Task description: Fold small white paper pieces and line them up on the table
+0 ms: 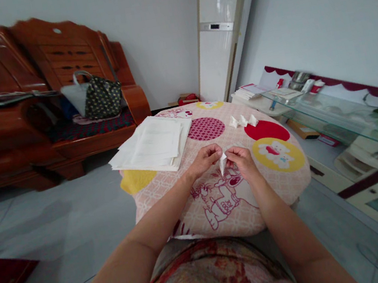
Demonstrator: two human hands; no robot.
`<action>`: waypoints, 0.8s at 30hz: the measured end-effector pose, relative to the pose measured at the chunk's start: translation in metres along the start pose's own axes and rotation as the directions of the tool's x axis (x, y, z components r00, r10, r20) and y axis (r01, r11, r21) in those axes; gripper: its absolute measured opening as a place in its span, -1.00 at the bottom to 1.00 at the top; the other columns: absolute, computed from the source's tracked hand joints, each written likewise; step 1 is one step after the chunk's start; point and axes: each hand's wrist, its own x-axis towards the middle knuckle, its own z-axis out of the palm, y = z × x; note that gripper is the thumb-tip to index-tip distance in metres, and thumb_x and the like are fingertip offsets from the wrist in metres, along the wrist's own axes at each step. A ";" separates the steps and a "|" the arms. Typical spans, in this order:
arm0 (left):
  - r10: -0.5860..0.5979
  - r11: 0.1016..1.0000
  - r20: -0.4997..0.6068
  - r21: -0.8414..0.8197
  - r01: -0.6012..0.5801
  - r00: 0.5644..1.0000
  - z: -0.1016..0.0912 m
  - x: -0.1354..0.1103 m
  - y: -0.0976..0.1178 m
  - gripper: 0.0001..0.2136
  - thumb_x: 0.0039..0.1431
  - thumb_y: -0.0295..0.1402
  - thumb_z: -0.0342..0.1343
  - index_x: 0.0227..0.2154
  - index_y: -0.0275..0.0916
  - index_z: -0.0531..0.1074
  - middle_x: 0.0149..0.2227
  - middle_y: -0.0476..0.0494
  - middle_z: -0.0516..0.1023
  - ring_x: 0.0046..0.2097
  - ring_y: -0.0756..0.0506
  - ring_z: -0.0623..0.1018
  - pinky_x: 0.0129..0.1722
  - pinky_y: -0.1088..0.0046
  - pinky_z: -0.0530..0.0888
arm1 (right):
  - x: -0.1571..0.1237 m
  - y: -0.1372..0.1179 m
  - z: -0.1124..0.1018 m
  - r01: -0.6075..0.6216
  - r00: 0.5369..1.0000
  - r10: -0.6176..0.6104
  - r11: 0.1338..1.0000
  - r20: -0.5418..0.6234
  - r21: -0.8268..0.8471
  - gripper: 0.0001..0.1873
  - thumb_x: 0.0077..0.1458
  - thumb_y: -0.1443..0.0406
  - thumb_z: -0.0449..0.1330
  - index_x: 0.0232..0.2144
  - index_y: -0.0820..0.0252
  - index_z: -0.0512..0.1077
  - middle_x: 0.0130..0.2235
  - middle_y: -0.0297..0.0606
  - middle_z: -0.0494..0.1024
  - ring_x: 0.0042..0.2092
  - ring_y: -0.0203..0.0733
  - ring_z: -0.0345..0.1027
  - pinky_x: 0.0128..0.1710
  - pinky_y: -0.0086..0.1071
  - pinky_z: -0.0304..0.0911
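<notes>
Between my two hands is a small folded piece of white paper (222, 164), its point hanging down over the tablecloth. My left hand (207, 158) pinches it from the left with thumb and fingertips. From the right, my right hand (242, 158) pinches its other edge. Several small folded white paper pieces (243, 121) stand in a row farther back on the right of the round table. To the left lies a stack of white paper sheets (152, 143), the sheets a little askew.
A patterned cloth (194, 213) covers the round table. Right of it stands a glass-topped cabinet (346, 118) with papers and small items. A wooden sofa (49, 54) holding a patterned bag (103, 95) is at the back left. A tall white air conditioner (216, 34) fills the corner.
</notes>
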 end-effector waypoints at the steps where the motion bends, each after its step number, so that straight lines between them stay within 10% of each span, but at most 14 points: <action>1: -0.004 1.000 0.000 -0.015 0.004 1.000 0.000 0.000 0.000 -0.62 0.13 -0.04 0.27 -0.43 -0.30 0.39 -0.53 0.07 0.30 -0.50 0.07 0.23 -0.49 0.53 0.17 | 0.000 0.000 0.000 0.000 1.000 0.000 1.000 -0.001 0.002 -0.73 -0.09 0.11 0.34 -0.56 0.18 0.47 -0.62 -0.36 0.44 -0.58 -0.33 0.24 -0.57 -0.45 0.11; 11: -0.012 0.991 -0.123 -0.134 -0.005 0.992 0.002 0.002 0.005 -0.62 0.09 -0.05 0.32 -0.41 -0.31 0.41 -0.54 0.01 0.45 -0.52 0.06 0.41 -0.47 0.53 0.35 | 0.005 0.011 0.000 0.130 0.957 -0.161 0.982 -0.242 -0.138 -0.74 -0.07 0.13 0.34 -0.39 0.20 0.56 -0.47 -0.29 0.57 -0.45 -0.22 0.40 -0.46 -0.38 0.26; 18: -0.010 0.993 -0.169 -0.115 -0.010 0.986 0.004 0.000 0.010 -0.64 0.10 -0.07 0.29 -0.43 -0.30 0.39 -0.57 0.01 0.46 -0.54 0.06 0.42 -0.49 0.54 0.36 | 0.002 0.009 -0.002 0.324 0.914 -0.385 0.881 -0.126 -0.346 -0.70 0.15 0.08 0.21 -0.25 0.15 0.60 -0.18 -0.15 0.65 -0.12 -0.04 0.50 -0.05 -0.20 0.36; 24: 0.027 0.998 -0.198 -0.043 -0.037 0.980 0.003 0.001 0.010 -0.63 0.12 -0.04 0.25 -0.48 -0.27 0.36 -0.61 0.07 0.36 -0.57 0.08 0.35 -0.54 0.55 0.27 | 0.004 0.014 -0.004 0.234 0.970 -0.242 0.944 -0.005 -0.233 -0.68 0.15 0.08 0.22 -0.19 0.16 0.60 -0.17 -0.17 0.66 -0.12 -0.05 0.50 -0.08 -0.24 0.35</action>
